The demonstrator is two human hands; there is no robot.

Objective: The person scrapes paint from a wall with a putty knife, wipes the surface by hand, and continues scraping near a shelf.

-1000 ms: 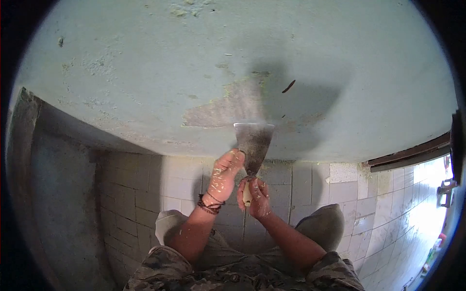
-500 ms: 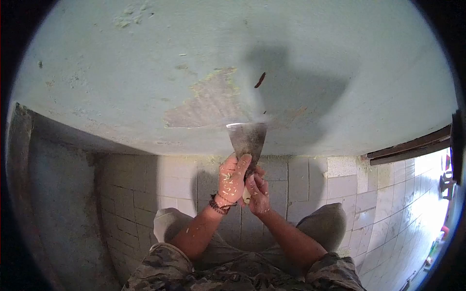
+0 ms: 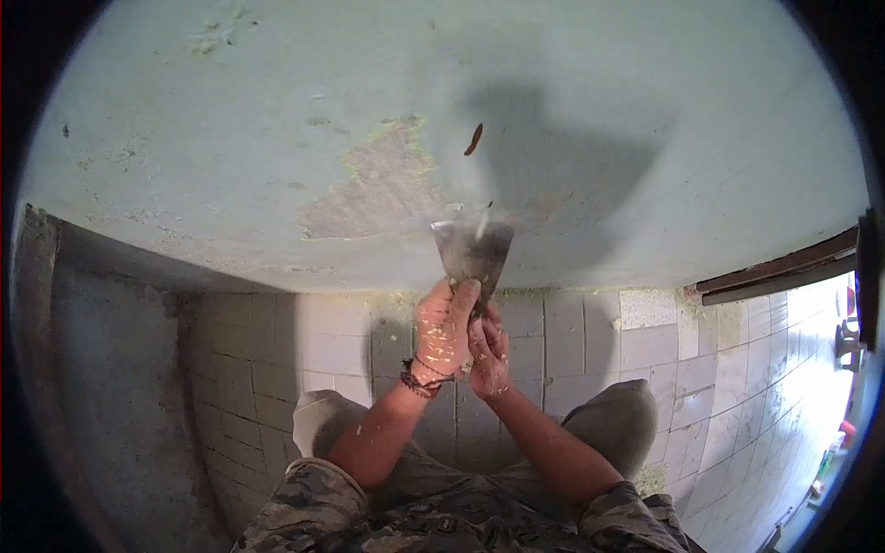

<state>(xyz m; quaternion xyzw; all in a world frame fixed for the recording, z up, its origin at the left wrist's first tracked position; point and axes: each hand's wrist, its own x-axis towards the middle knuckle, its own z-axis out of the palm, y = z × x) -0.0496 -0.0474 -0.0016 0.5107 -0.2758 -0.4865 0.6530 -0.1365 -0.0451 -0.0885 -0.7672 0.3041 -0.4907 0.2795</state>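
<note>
Both my hands grip one paint scraper [image 3: 474, 251], its wide metal blade pointing up at the pale green wall [image 3: 304, 101]. My left hand [image 3: 443, 332] is closed round it, thumb along the base of the blade, with paint flakes stuck to the skin. Close beside it, my right hand [image 3: 489, 359] wraps the handle, which the fingers mostly hide. The blade's edge meets the wall just below and right of a bare grey patch [image 3: 378, 189] with ragged, yellowish edges. A pale flake [image 3: 483, 221] shows at the blade's edge.
A reddish-brown mark [image 3: 474, 139] is on the wall above the blade. Below lies a tiled floor [image 3: 572, 346] with paint crumbs along the wall's foot. A grey concrete recess [image 3: 120, 369] is at left, a dark wooden edge [image 3: 779, 272] at right. My knees [image 3: 613, 424] flank my arms.
The scraper and both hands have moved slightly up along the wall. A pale flake now shows at the blade's edge. The view has shifted a little, so the wall marks sit further left.
</note>
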